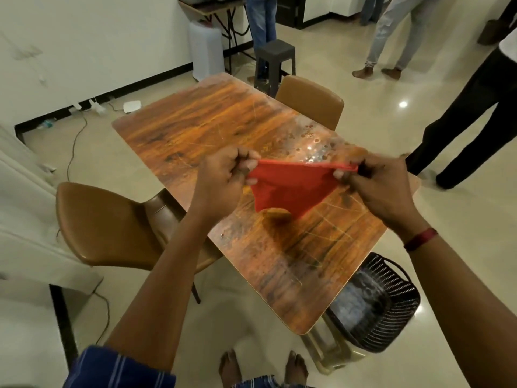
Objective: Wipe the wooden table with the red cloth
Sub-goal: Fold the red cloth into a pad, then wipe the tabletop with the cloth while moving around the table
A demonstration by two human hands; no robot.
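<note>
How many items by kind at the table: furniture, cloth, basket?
Wooden table: 1
Brown chairs: 2
Dark stool: 1
Red cloth, held by left hand and right hand: 1
Black basket: 1
Total: 6

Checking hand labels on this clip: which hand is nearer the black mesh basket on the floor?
Right. The right hand grips the red cloth on the side above the black mesh basket; the left hand holds the cloth's other end, farther away.
</note>
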